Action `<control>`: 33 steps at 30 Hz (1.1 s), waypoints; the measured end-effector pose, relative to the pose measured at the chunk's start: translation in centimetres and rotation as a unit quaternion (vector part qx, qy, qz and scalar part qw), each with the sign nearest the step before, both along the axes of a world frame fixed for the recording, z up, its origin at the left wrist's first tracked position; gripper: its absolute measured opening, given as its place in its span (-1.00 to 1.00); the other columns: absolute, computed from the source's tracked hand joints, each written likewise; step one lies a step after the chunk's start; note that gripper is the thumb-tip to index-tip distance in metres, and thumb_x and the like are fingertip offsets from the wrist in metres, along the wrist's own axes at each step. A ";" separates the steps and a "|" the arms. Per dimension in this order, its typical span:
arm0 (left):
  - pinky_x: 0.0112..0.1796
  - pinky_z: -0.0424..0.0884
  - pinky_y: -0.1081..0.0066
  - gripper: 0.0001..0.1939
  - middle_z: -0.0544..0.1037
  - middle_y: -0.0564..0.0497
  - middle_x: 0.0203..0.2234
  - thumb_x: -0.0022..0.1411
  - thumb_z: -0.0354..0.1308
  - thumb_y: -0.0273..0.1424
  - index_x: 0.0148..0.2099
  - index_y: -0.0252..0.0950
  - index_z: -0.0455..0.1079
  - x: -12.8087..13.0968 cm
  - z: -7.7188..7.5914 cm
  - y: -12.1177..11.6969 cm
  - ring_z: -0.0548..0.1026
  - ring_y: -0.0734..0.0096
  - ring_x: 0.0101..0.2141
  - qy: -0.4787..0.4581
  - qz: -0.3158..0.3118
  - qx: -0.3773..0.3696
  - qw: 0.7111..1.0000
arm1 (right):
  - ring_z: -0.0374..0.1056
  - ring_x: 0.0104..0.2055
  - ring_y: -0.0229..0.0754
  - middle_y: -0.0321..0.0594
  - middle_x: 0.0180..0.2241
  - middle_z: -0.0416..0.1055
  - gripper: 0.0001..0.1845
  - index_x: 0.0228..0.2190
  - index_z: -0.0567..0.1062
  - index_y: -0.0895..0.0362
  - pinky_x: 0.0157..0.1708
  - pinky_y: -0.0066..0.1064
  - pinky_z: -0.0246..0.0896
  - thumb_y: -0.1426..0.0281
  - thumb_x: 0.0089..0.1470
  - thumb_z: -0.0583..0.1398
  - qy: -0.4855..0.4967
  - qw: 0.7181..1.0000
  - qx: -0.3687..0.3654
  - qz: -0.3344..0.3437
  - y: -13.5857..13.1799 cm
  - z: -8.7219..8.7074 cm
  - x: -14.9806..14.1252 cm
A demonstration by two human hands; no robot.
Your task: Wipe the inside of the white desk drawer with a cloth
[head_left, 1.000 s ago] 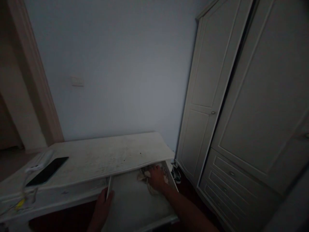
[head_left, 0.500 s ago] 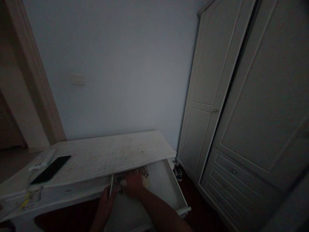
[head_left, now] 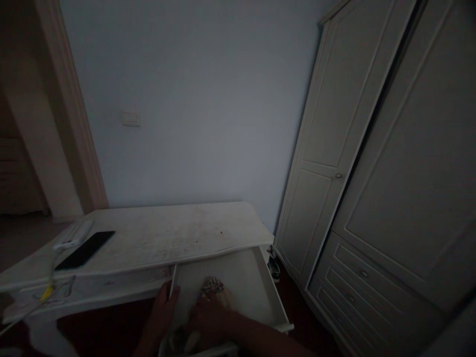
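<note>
A white drawer [head_left: 247, 277] is pulled out from the desk. My left hand [head_left: 163, 307] grips the drawer's left side wall, with the thumb over its top edge. Inside, near the front left of the drawer, my right hand [head_left: 208, 320] presses down on a crumpled cloth [head_left: 212, 285]. A dark-and-light patterned part of that cloth sticks out beyond the fingers, and a paler part lies beside them. The lower part of the cloth is dim and partly hidden by the hand.
The white desk top [head_left: 167, 225] carries a black phone [head_left: 85, 250] and a white power strip or box [head_left: 73, 234] with a cable and a yellow tag [head_left: 47, 292]. At the right stand a white wardrobe [head_left: 316, 188] and a shoe [head_left: 274, 270] on the floor.
My right hand has moved with the cloth from the back of the drawer toward its front. The left hand stays on the drawer's side wall. The view has shifted slightly.
</note>
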State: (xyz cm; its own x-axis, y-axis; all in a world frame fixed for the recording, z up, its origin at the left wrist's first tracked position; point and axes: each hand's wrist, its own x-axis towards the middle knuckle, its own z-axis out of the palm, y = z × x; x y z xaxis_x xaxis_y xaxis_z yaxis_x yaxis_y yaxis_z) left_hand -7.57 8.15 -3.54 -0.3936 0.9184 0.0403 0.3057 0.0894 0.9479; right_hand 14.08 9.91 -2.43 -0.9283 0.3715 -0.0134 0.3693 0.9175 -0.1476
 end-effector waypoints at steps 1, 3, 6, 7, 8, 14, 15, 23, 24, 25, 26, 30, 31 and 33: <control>0.16 0.44 0.02 -0.27 0.60 -0.23 0.03 0.12 0.01 0.24 0.07 -0.23 0.36 0.0 0.0 -0.1 0.56 -0.09 0.10 -0.002 -0.007 -0.003 1.000 | 0.38 0.23 0.24 -0.20 0.09 0.58 -0.66 -0.03 0.63 -0.16 0.21 0.34 0.15 0.25 0.12 0.31 -0.006 1.000 -0.006 -0.011 0.0 -0.1 0.4; 0.16 0.44 0.02 -0.28 0.59 -0.25 0.07 0.17 -0.01 0.22 0.11 -0.24 0.35 0.0 0.2 -0.3 0.56 -0.07 0.11 -0.009 -0.014 -0.003 1.000 | 0.43 0.16 0.26 -0.14 0.02 0.60 -0.63 -0.04 0.65 -0.14 0.17 0.33 0.18 0.22 0.09 0.34 -0.021 0.999 -0.014 -0.030 0.1 -0.1 1.4; 0.14 0.47 0.01 -0.26 0.59 -0.24 0.08 0.17 0.00 0.23 0.12 -0.24 0.35 0.1 0.5 -0.5 0.56 -0.09 0.11 -0.009 -0.018 -0.004 1.000 | 0.41 0.17 0.31 -0.10 0.01 0.58 -0.59 -0.01 0.65 -0.14 0.19 0.40 0.12 0.17 0.06 0.37 -0.051 0.996 -0.025 -0.064 0.2 0.2 3.7; 0.14 0.47 0.01 -0.25 0.60 -0.24 0.07 0.15 0.01 0.23 0.11 -0.25 0.36 0.1 0.6 -0.5 0.56 -0.10 0.12 -0.005 -0.016 -0.004 1.000 | 0.39 0.19 0.32 -0.09 0.05 0.56 -0.56 0.00 0.63 -0.15 0.20 0.45 0.06 0.16 0.05 0.38 -0.053 0.995 -0.028 -0.081 0.1 0.4 4.6; 0.14 0.47 0.01 -0.24 0.60 -0.24 0.06 0.12 0.01 0.24 0.10 -0.25 0.37 0.2 0.6 -0.5 0.56 -0.11 0.11 -0.002 -0.014 -0.005 1.000 | 0.36 0.22 0.33 -0.08 0.10 0.53 -0.52 0.04 0.61 -0.15 0.22 0.49 0.00 0.14 0.05 0.38 -0.048 0.993 -0.032 -0.102 0.0 0.6 5.6; 0.11 0.49 0.06 -0.27 0.61 -0.23 0.03 0.14 -0.02 0.20 0.08 -0.26 0.38 0.0 0.4 -0.2 0.58 -0.07 0.09 0.020 -0.001 -0.008 1.000 | -0.07 0.49 0.47 0.11 0.50 0.01 -0.02 0.39 0.27 -0.13 0.31 0.54 -0.23 0.16 0.01 0.46 -0.008 0.951 -0.062 -0.301 -0.7 3.4 10.8; 0.10 0.50 0.08 -0.29 0.62 -0.23 0.04 0.18 -0.05 0.18 0.10 -0.27 0.38 -0.1 0.6 -0.2 0.59 -0.04 0.09 0.030 -0.011 -0.010 0.999 | -0.11 0.51 0.45 0.10 0.51 -0.03 0.05 0.42 0.22 -0.12 0.34 0.47 -0.19 0.19 -0.02 0.48 0.002 0.942 -0.070 -0.329 -0.9 4.2 11.4; 0.18 0.29 -0.24 -0.35 0.42 -0.47 0.25 0.46 -0.29 -0.24 0.33 -0.54 0.33 2.2 3.7 -3.1 0.41 -0.25 0.21 0.466 0.049 -0.017 0.883 | 0.06 0.49 0.17 0.07 0.48 0.08 -0.17 0.40 0.27 0.06 0.43 -0.05 -0.05 0.36 0.13 0.28 0.063 0.901 -0.138 -0.407 -5.0 6.0 16.5; 0.19 0.26 -0.27 -0.36 0.37 -0.47 0.31 0.46 -0.25 -0.28 0.38 -0.52 0.29 2.9 4.0 -3.5 0.37 -0.26 0.24 0.501 0.052 -0.017 0.864 | 0.08 0.48 0.15 0.06 0.48 0.09 -0.16 0.42 0.24 0.06 0.43 -0.07 -0.03 0.35 0.15 0.26 0.061 0.897 -0.162 -0.408 -5.4 5.8 16.8; 0.23 0.20 -0.27 -0.37 0.31 -0.44 0.36 0.45 -0.19 -0.30 0.43 -0.47 0.25 3.6 4.2 -3.7 0.33 -0.25 0.29 0.527 0.039 -0.012 0.849 | 0.08 0.49 0.14 0.05 0.48 0.09 -0.16 0.44 0.21 0.06 0.43 -0.08 -0.02 0.32 0.18 0.25 0.060 0.893 -0.184 -0.406 -5.6 5.6 16.8; 0.28 0.15 -0.26 -0.37 0.27 -0.38 0.41 0.43 -0.11 -0.32 0.46 -0.38 0.23 4.4 4.4 -3.9 0.28 -0.23 0.33 0.546 0.006 -0.005 0.838 | 0.05 0.50 0.15 0.05 0.49 0.07 -0.15 0.45 0.19 0.05 0.43 -0.07 -0.03 0.27 0.21 0.25 0.060 0.891 -0.203 -0.403 -5.8 5.4 16.6; 0.38 0.08 -0.06 -0.29 0.29 -0.11 0.44 0.31 0.10 -0.35 0.49 -0.06 0.24 7.9 5.2 -2.9 0.23 -0.06 0.40 0.526 -0.282 -0.021 0.802 | -0.01 0.52 0.20 0.01 0.49 0.06 -0.16 0.45 0.22 0.01 0.45 -0.01 -0.09 0.13 0.24 0.28 0.089 0.910 -0.229 -0.333 -6.1 5.9 14.4; 0.38 0.11 -0.02 -0.24 0.28 -0.11 0.45 0.28 0.15 -0.30 0.50 -0.06 0.20 8.8 5.3 -2.4 0.23 -0.05 0.40 0.499 -0.364 -0.047 0.785 | 0.01 0.51 0.17 -0.02 0.49 0.08 -0.18 0.45 0.21 -0.02 0.45 -0.04 -0.09 0.13 0.26 0.27 0.113 0.920 -0.228 -0.297 -6.3 6.0 13.7; 0.36 0.13 -0.11 -0.05 0.19 -0.21 0.48 0.17 0.27 -0.17 0.55 -0.14 0.08 10.6 5.2 -1.3 0.17 -0.19 0.43 0.461 -0.446 -0.120 0.757 | 0.10 0.48 0.09 -0.10 0.46 0.17 -0.22 0.43 0.25 -0.08 0.44 -0.11 -0.05 0.14 0.27 0.28 0.172 0.930 -0.219 -0.242 -6.5 6.1 12.7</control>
